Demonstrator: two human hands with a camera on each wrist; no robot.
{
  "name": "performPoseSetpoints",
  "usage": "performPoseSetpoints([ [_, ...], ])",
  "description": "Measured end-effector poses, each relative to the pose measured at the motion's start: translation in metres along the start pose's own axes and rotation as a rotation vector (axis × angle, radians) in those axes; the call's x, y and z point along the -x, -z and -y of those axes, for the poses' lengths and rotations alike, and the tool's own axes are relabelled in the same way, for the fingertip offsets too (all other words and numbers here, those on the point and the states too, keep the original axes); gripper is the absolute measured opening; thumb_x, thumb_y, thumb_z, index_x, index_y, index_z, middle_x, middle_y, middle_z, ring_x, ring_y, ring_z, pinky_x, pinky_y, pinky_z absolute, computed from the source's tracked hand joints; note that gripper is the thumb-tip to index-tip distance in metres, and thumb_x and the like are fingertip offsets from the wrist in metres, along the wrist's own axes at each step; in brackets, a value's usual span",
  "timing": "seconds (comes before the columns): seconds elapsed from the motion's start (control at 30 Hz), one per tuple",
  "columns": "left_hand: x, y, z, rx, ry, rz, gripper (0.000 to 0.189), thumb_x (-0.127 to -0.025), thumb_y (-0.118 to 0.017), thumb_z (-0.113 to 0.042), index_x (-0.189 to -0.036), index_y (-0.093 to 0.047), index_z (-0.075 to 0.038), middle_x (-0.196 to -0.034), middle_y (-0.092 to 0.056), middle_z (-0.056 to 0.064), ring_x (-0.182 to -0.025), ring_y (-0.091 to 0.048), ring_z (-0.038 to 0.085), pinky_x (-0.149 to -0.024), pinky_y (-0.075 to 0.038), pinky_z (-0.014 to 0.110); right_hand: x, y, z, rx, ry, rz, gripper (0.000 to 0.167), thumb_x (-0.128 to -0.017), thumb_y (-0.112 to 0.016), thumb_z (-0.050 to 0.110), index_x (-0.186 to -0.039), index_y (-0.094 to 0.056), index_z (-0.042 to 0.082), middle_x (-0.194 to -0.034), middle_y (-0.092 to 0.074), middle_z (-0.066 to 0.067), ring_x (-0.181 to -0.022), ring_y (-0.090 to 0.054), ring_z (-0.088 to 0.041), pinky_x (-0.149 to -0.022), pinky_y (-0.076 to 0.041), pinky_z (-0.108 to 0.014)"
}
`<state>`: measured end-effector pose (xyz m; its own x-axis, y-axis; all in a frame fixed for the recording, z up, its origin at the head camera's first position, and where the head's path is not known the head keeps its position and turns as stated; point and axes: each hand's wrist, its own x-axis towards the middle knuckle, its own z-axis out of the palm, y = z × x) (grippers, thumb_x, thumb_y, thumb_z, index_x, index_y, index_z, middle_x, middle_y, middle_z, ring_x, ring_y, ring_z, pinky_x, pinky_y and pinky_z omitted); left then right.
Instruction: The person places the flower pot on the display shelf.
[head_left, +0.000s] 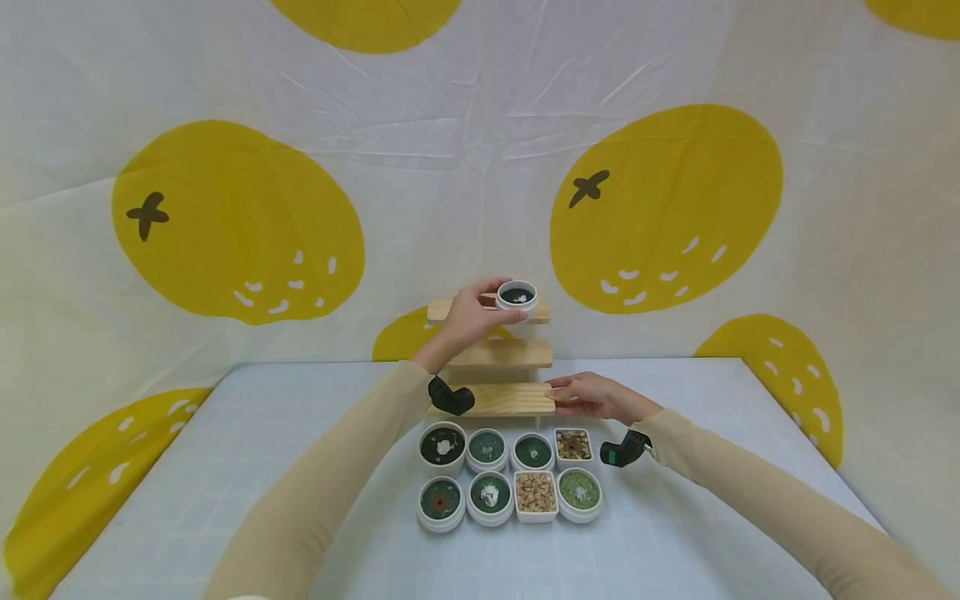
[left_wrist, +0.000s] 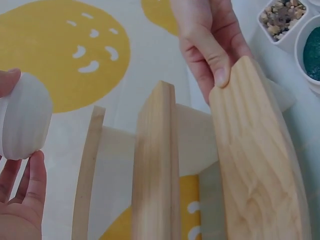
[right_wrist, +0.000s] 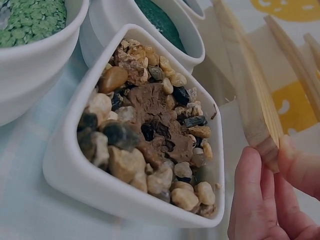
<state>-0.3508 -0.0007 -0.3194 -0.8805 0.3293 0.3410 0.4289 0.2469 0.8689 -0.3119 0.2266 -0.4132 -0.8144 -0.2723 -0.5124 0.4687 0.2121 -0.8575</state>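
A round white pot with a dark filling and a small white patch is held in my left hand, at the height of the top shelf. In the left wrist view the thumb and fingers grip the pot from opposite sides. My right hand pinches the right end of the lowest wooden shelf board. The right wrist view shows thumb and fingers around the board's end, beside a square pot of pebbles. The three-tier wooden stand has a middle board and a top board.
Two rows of small white pots stand in front of the stand, among them a round pot with green filling and a square pot of pale pebbles. A pale cloth covers the table. Behind hangs a curtain with yellow fruit prints.
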Motion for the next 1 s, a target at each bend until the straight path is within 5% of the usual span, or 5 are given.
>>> performPoseSetpoints([
  [0.5, -0.027, -0.007, 0.009, -0.047, 0.002, 0.003, 0.055, -0.075, -0.082, -0.022, -0.125, -0.062, -0.011, -0.117, -0.067, 0.007, -0.091, -0.064, 0.022, -0.077, -0.052, 0.024, -0.005, 0.001, 0.003, -0.021, 0.009, 0.025, 0.056, -0.097, -0.054, 0.008, -0.146, -0.031, -0.005, -0.094, -0.063, -0.005, -0.076, -0.065, -0.009, -0.074, -0.057, -0.020],
  [1.0, -0.032, -0.018, 0.018, -0.060, 0.023, 0.017, 0.055, -0.076, -0.081, -0.018, -0.126, -0.061, -0.007, -0.117, -0.067, 0.012, -0.093, -0.065, 0.025, -0.078, -0.054, 0.024, -0.002, 0.002, 0.001, -0.018, -0.009, 0.030, 0.055, -0.097, -0.053, 0.008, -0.146, -0.032, -0.004, -0.094, -0.064, -0.005, -0.076, -0.065, -0.009, -0.071, -0.057, -0.019],
])
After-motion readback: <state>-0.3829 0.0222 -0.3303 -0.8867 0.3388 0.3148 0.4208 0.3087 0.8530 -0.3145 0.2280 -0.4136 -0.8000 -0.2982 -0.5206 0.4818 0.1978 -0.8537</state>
